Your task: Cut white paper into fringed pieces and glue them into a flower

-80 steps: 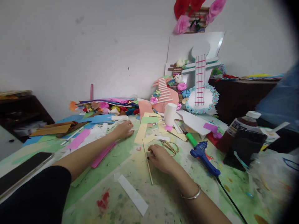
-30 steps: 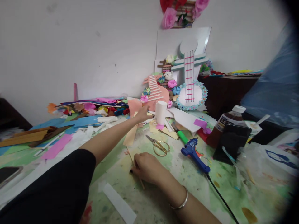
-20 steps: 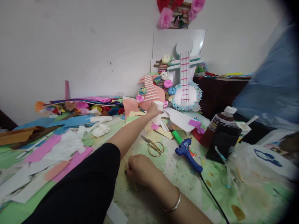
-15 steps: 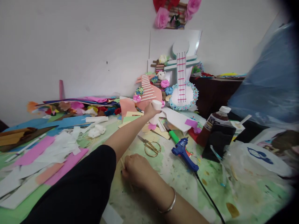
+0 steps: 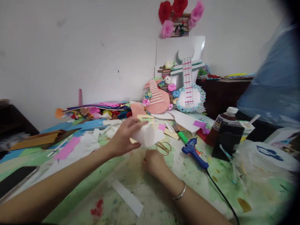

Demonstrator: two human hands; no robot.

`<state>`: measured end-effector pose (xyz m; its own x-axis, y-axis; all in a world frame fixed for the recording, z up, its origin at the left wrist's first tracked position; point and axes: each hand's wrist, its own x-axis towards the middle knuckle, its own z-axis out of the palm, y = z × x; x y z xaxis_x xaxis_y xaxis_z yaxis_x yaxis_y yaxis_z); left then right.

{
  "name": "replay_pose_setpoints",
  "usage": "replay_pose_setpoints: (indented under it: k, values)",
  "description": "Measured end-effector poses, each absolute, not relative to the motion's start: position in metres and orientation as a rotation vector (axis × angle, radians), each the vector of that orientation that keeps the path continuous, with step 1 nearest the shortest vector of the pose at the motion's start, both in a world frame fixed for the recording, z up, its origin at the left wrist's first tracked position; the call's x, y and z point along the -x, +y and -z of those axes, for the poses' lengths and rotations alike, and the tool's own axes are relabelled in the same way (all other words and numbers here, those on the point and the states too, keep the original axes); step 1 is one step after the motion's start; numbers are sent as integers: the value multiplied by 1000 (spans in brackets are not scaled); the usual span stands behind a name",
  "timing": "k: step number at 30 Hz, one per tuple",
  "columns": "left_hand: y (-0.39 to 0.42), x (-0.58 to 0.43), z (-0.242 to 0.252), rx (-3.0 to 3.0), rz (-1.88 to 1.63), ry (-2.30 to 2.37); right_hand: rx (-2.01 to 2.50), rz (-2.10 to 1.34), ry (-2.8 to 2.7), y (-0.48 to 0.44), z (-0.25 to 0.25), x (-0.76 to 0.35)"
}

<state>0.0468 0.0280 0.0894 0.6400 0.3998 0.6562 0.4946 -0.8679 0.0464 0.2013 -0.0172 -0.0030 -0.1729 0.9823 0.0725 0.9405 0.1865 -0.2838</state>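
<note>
My left hand (image 5: 127, 136) grips a white paper cup shape (image 5: 145, 136), narrow in the middle and flared at its ends, blurred and tilted above the table. Close by on the right, my right hand (image 5: 154, 162) is closed in a fist over the table, a silver bangle on its wrist. Whatever its fingers hold is hidden. Gold-handled scissors (image 5: 164, 148) lie just beyond the right hand. A blue hot glue gun (image 5: 195, 153) rests farther right. In front of me lies a white paper strip (image 5: 128, 197).
Coloured paper (image 5: 67, 148) and scraps spread over the left side. A black phone (image 5: 17, 181) lies at near left. Decorated paper instruments (image 5: 158, 101) lean at the back. On the right stand a brown bottle (image 5: 219, 125) and a plastic bag with a lidded tub (image 5: 269, 156).
My left hand has drawn the white paper cup shape from the back of the table toward me and tilted it. The view has turned left, and the right hand stays closed.
</note>
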Motion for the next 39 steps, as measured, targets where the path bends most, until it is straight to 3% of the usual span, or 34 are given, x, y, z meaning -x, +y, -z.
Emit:
replay_pose_setpoints:
  k: [12,22,33,39]
  values:
    - [-7,-18,19,2885,589,-916,2204,-107,-1869,-3,0,-227]
    - [-18,11,11,3000,1158,-1196,2065,88,-1746,-1,19,-239]
    - [-29,35,15,3503,718,-1276,1694,77,-1782,-4,35,-250]
    - [-29,40,5,3428,984,-1424,1591,48,-1751,-8,30,-246]
